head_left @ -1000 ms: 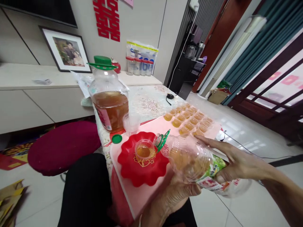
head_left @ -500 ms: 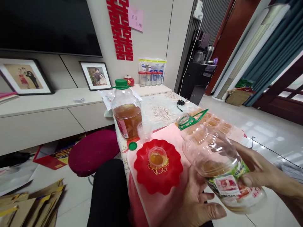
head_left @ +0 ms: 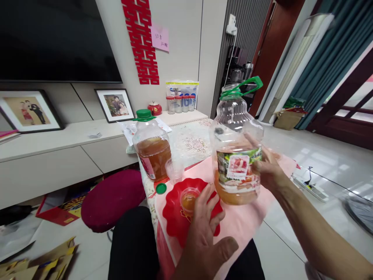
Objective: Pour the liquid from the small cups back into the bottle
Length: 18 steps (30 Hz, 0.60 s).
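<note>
The clear bottle (head_left: pixel 237 163) stands almost upright, its long axis near vertical, with the uncapped mouth pointing up to twelve o'clock and the base down to six. Its green handle (head_left: pixel 252 85) sticks out from the neck toward two o'clock, the printed label faces the viewer, and amber liquid fills only the lower part. The right hand (head_left: pixel 268 167) grasps the bottle from its three o'clock side, thumb on the near face and fingers behind, seen through the clear wall. Below, at the bottle's seven o'clock, the left hand (head_left: pixel 204 229) is spread and grips nothing visible; its fingertips overlap the rim of a small cup (head_left: pixel 188 203), though whether they touch it is unclear. That cup, with some amber liquid, sits in a red plate (head_left: pixel 171 223) at eight o'clock from the bottle. The plate rests on a pink sheet (head_left: pixel 247 217) over the table (head_left: pixel 190 144). At nine o'clock are stacked clear cups (head_left: pixel 174 171) and, farther out, a fuller, green-capped second bottle (head_left: pixel 154 157). Red-lidded jars (head_left: pixel 180 105) stand at ten o'clock.
</note>
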Each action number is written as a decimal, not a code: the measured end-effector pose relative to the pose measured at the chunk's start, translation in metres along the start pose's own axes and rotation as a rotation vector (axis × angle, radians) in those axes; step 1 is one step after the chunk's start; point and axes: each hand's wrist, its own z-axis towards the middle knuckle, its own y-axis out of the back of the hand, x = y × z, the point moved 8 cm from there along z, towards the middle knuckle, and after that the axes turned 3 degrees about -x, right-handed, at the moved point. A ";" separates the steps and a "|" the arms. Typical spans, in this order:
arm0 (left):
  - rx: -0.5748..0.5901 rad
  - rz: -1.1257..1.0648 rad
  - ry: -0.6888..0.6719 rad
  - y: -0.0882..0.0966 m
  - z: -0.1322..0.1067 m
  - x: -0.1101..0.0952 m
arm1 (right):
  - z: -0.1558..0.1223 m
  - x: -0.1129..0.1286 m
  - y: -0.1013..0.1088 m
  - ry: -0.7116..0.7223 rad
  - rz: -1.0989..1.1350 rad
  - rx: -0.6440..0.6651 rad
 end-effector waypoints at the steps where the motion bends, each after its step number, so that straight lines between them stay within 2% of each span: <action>1: -0.021 0.005 -0.006 0.005 -0.002 -0.004 | 0.006 -0.001 -0.005 0.018 0.009 -0.014; 6: -0.192 0.062 -0.034 0.037 -0.013 -0.021 | 0.033 -0.014 -0.027 0.110 0.052 -0.016; 11: -0.178 0.235 -0.030 0.062 -0.018 -0.033 | 0.054 -0.036 -0.038 0.168 0.076 0.004; 18: -0.466 0.316 -0.105 0.090 -0.026 -0.058 | 0.075 -0.074 -0.041 0.194 0.095 -0.016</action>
